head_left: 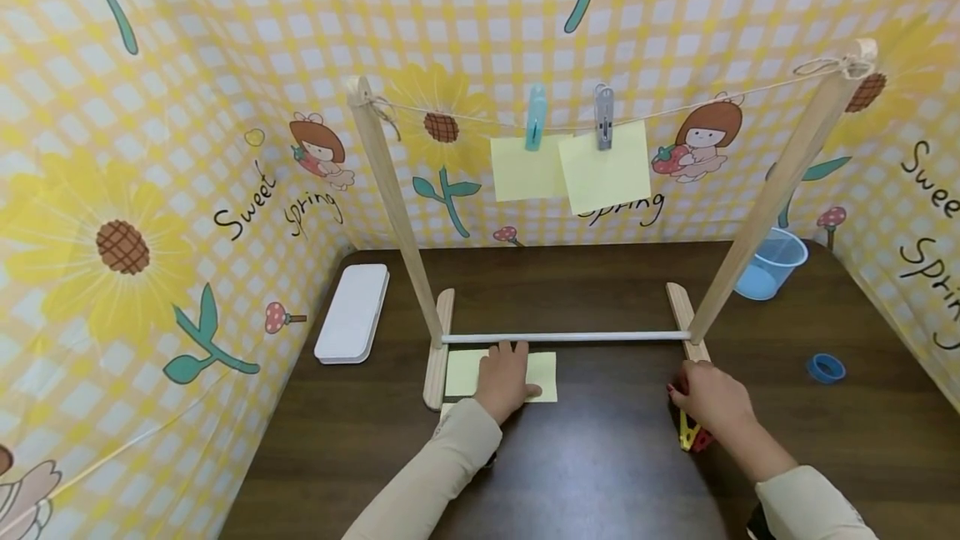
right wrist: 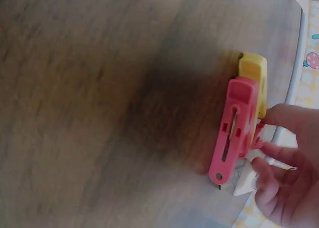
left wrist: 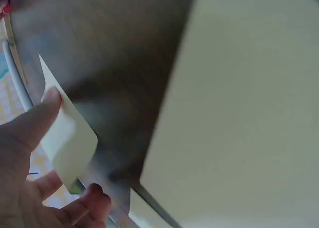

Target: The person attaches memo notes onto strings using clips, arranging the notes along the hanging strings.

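Observation:
My left hand (head_left: 504, 382) pinches a pale yellow paper note (left wrist: 70, 138) between thumb and fingers; the note bends up off the table in the left wrist view. Another pale yellow note (left wrist: 239, 103) fills the right side of that view. My right hand (head_left: 716, 398) is at a small group of plastic clothespins by the rack's right foot. Between its thumb and finger a red clothespin (right wrist: 257, 138) shows only in part. Beside it lie a larger-looking red clothespin (right wrist: 232, 131) and a yellow clothespin (right wrist: 254, 68), close to the fingertips.
A wooden rack (head_left: 397, 207) carries a string, where a blue clothespin (head_left: 536, 117) and a grey clothespin (head_left: 604, 119) hold two yellow notes. The rack's white crossbar (head_left: 570, 337) runs low. A white case (head_left: 352, 312), blue basket (head_left: 772, 265) and blue ring (head_left: 827, 368) stand around.

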A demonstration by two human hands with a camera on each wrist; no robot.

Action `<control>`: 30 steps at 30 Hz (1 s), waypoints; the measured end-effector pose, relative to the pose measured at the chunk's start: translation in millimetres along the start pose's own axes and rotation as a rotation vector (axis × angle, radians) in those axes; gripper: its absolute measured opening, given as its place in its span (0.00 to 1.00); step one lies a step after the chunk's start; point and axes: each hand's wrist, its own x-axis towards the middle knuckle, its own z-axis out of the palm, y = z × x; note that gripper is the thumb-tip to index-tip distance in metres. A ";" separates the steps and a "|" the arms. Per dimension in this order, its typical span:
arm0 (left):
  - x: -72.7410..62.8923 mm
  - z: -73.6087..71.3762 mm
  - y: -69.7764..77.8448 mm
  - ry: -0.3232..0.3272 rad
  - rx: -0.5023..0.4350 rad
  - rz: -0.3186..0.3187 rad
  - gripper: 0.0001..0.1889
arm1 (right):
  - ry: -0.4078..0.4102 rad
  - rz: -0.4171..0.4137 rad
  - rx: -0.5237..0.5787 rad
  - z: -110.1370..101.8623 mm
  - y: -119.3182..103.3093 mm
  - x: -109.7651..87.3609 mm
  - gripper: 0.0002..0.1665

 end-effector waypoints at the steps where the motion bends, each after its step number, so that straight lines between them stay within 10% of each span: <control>1: -0.5 0.5 0.9 -0.001 -0.053 -0.004 0.30 | 0.022 -0.030 0.005 1.9 -0.3 0.4 0.18; 9: -2.0 -0.9 7.4 -0.033 -0.589 -0.107 0.40 | 0.096 -0.177 0.125 6.0 -2.9 8.4 0.17; 19: -8.9 -23.5 0.8 -0.032 -0.970 -0.154 0.57 | 0.098 -0.262 0.338 -8.1 -12.4 11.8 0.16; 30: -14.8 -68.7 -11.4 0.081 -1.433 -0.244 0.18 | 0.082 -0.290 0.532 -49.7 -52.6 16.9 0.15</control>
